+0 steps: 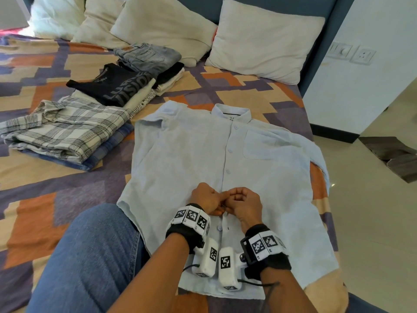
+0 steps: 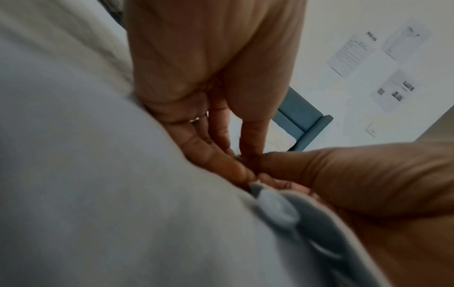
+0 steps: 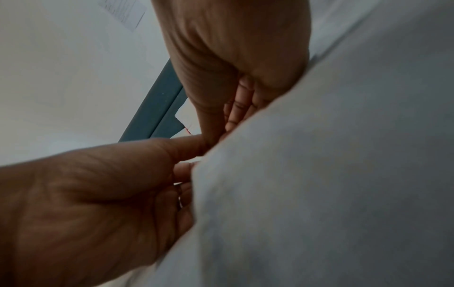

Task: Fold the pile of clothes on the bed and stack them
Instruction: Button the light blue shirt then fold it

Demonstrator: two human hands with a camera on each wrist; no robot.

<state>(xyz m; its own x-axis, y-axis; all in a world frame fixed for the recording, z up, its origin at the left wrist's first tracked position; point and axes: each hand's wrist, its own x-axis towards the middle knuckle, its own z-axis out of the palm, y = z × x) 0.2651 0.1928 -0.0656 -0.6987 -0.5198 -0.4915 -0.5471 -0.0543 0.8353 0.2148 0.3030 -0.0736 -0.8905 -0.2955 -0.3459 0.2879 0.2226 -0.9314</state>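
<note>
Pale-blue shirt lies flat, front up, on the bed. Left hand and right hand pinch its button placket, fingers curled. Folded clothes are stacked beside it.

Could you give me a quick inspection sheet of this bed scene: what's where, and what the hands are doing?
Surface: patterned bedspread.
Job's things: pale blue shirt spread flat, front up; folded plaid shirt, black tee and jeans stacked at the left.
Clutter: four pillows at the headboard.
Hands: left hand and right hand both pinch the shirt's button strip.
Cables: black cords trail from the wrist cameras.
Surroundings: wall sockets, tiled floor, dark mat.
</note>
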